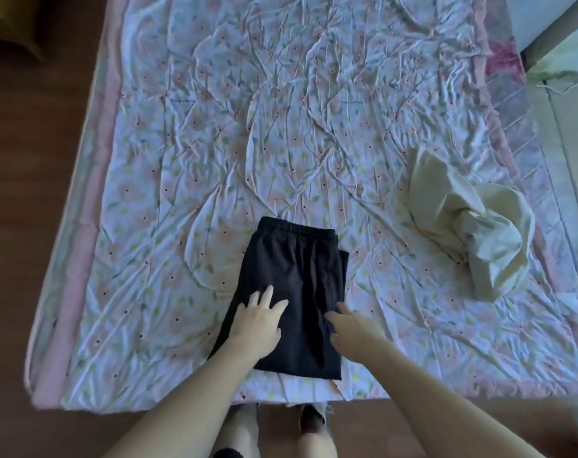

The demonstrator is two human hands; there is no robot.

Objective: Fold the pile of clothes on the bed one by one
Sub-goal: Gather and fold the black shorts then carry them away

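A pair of black shorts lies folded lengthwise near the front edge of the bed, its elastic waistband pointing away from me. My left hand rests flat on the left part of the shorts with its fingers spread. At the right side of the shorts, my right hand touches the cloth, fingers stretched toward the middle. A crumpled cream garment sits unfolded on the right side of the bed, apart from both hands.
The bed is covered by a wrinkled floral quilt with a pink border. Brown floor surrounds it on the left and front. My legs and feet show below the front edge. A pale piece of furniture stands at the far right.
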